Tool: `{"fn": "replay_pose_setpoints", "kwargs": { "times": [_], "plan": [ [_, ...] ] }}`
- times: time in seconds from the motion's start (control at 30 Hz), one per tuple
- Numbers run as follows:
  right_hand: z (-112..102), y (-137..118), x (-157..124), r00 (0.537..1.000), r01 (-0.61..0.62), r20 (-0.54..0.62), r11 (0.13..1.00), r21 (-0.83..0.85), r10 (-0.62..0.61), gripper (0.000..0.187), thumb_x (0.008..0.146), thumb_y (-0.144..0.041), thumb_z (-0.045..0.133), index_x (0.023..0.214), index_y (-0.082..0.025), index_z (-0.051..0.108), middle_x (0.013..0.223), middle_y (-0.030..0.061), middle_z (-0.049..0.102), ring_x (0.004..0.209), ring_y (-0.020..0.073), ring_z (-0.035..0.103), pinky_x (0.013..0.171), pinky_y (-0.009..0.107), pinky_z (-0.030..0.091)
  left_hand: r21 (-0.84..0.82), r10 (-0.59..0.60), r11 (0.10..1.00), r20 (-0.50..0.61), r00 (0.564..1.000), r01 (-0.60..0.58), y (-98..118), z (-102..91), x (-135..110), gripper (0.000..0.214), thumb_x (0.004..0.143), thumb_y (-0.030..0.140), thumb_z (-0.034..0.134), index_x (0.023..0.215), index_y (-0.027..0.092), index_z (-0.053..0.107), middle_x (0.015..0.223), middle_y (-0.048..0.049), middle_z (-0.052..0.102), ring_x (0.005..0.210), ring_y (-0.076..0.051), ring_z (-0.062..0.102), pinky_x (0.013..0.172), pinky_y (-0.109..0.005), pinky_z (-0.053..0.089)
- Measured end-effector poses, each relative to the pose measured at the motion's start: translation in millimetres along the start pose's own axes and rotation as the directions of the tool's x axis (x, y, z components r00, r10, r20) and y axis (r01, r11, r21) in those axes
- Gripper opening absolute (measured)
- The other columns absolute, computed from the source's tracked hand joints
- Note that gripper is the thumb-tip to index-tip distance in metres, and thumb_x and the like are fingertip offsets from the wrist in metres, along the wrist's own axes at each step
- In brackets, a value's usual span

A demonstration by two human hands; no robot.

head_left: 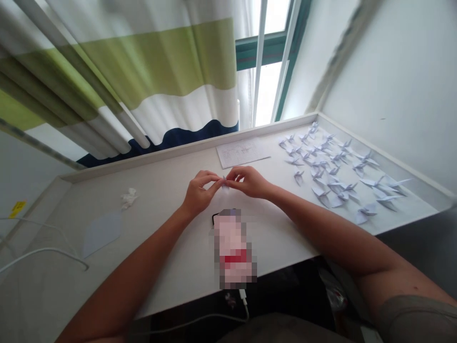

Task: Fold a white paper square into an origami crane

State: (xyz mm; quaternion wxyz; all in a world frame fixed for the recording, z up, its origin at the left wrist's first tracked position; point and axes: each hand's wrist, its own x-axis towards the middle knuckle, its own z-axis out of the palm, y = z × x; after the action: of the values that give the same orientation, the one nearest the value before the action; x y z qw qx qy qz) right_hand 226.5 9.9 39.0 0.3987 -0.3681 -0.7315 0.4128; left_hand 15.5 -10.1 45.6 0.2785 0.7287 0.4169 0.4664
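Note:
Between my two hands, above the middle of the white desk, is a small folded white paper piece (225,187). My left hand (200,190) pinches it from the left with thumb and fingers. From the right, my right hand (249,181) pinches the same piece, its other fingers curled. The fingertips hide much of the paper, so its exact shape cannot be made out. Many folded paper cranes (333,157) stand spread over the right part of the desk. Just below my hands lies a phone (233,247) with a blurred screen.
A sheet with faint markings (239,151) lies beyond my hands. Crumpled white paper (129,198) and a blank paper sheet (103,233) are on the left. A white cable (243,297) runs from the phone past the desk's front edge. A striped curtain (160,71) hangs behind the desk.

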Motion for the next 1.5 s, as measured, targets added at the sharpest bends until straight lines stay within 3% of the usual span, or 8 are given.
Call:
{"fn": "replay_pose_setpoints", "kwargs": {
  "times": [0.2, 0.47, 0.67, 0.93, 1.03, 1.17, 1.3, 1.5],
  "plan": [
    [-65.0, -30.4, -7.9, 0.994, 0.045, 0.11, 0.943, -0.331, -0.009, 0.007, 0.085, -0.018, 0.073, 0.084, -0.021, 0.08, 0.083, 0.0034, 0.079, 0.076, 0.0174, 0.071, 0.073, 0.032, 0.052, 0.088, 0.058, 0.993, 0.206, 0.977, -0.078, 31.0, 23.4, 43.9, 0.013, 0.086, 0.035, 0.081, 0.082, 0.023, 0.083, 0.081, -0.0059, 0.08, 0.074, -0.021, 0.068, 0.068, -0.03, 0.049],
    [-165.3, -18.0, -24.3, 0.976, 0.001, 0.153, 0.696, -0.718, 0.157, 0.01, 0.088, -0.022, 0.072, 0.091, -0.019, 0.082, 0.096, 0.0067, 0.08, 0.092, 0.0231, 0.071, 0.083, 0.034, 0.05, 0.394, 0.01, 0.896, 0.442, 0.897, -0.205, 59.9, 128.2, 96.9, 0.016, 0.096, 0.03, 0.067, 0.097, 0.023, 0.082, 0.099, -0.0055, 0.084, 0.093, -0.024, 0.075, 0.086, -0.035, 0.056],
    [-187.9, 6.7, -26.3, 0.952, -0.013, 0.139, 0.489, -0.872, 0.274, 0.015, 0.093, -0.027, 0.071, 0.096, -0.019, 0.084, 0.099, 0.0107, 0.079, 0.106, 0.029, 0.068, 0.085, 0.035, 0.049, 0.5, -0.106, 0.846, 0.495, 0.863, -0.183, 53.3, 171.6, 107.3, 0.02, 0.097, 0.025, 0.063, 0.106, 0.024, 0.081, 0.107, -0.0063, 0.083, 0.101, -0.026, 0.075, 0.088, -0.036, 0.057],
    [-201.2, 13.0, -29.8, 0.94, -0.009, 0.135, 0.418, -0.908, 0.313, 0.029, 0.086, -0.023, 0.075, 0.115, -0.02, 0.082, 0.114, 0.0122, 0.079, 0.119, 0.0327, 0.066, 0.093, 0.039, 0.051, 0.46, -0.102, 0.871, 0.509, 0.855, -0.17, 49.0, 183.3, 107.6, 0.023, 0.098, 0.03, 0.063, 0.114, 0.022, 0.078, 0.109, -0.0066, 0.082, 0.101, -0.026, 0.075, 0.09, -0.037, 0.057],
    [-192.7, -1.7, -27.1, 0.977, 0.066, 0.148, 0.434, -0.899, 0.157, 0.04, 0.086, -0.025, 0.072, 0.125, -0.018, 0.078, 0.127, 0.0155, 0.076, 0.119, 0.0358, 0.066, 0.1, 0.047, 0.051, 0.421, -0.081, 0.899, 0.433, 0.897, -0.122, 41.1, 154.9, 93.6, 0.028, 0.096, 0.025, 0.061, 0.119, 0.02, 0.076, 0.109, -0.0067, 0.082, 0.101, -0.025, 0.075, 0.094, -0.038, 0.058],
    [-135.5, -27.7, -1.5, 0.973, 0.198, 0.232, 0.525, -0.828, -0.001, 0.038, 0.091, -0.031, 0.067, 0.125, -0.019, 0.078, 0.125, 0.0156, 0.076, 0.124, 0.0377, 0.064, 0.105, 0.055, 0.049, 0.507, -0.162, 0.861, 0.213, 0.964, 0.033, 11.2, 67.2, 47.0, 0.029, 0.094, 0.021, 0.062, 0.12, 0.02, 0.075, 0.114, -0.0067, 0.081, 0.109, -0.023, 0.074, 0.102, -0.037, 0.057],
    [-11.9, -56.0, 42.2, 0.873, 0.41, 0.483, 0.634, -0.656, -0.065, 0.032, 0.096, -0.031, 0.065, 0.123, -0.021, 0.079, 0.124, 0.0137, 0.078, 0.12, 0.0343, 0.069, 0.108, 0.054, 0.049, 0.626, -0.282, 0.722, -0.122, 0.952, 0.294, -16.3, -54.6, -34.4, 0.029, 0.093, 0.016, 0.061, 0.118, 0.017, 0.075, 0.12, -0.0108, 0.079, 0.115, -0.026, 0.072, 0.108, -0.039, 0.055],
    [214.0, -87.7, 97.5, 0.642, 0.623, 0.758, 0.655, -0.428, -0.115, 0.039, 0.097, -0.025, 0.072, 0.136, -0.018, 0.072, 0.143, 0.0175, 0.071, 0.134, 0.0328, 0.066, 0.113, 0.046, 0.049, 0.698, -0.33, 0.408, -0.489, 0.808, 0.589, -30.7, -198.3, -162.7, 0.044, 0.098, 0.023, 0.058, 0.14, 0.011, 0.066, 0.148, -0.0178, 0.065, 0.143, -0.033, 0.056, 0.125, -0.048, 0.042]
  ]
}}
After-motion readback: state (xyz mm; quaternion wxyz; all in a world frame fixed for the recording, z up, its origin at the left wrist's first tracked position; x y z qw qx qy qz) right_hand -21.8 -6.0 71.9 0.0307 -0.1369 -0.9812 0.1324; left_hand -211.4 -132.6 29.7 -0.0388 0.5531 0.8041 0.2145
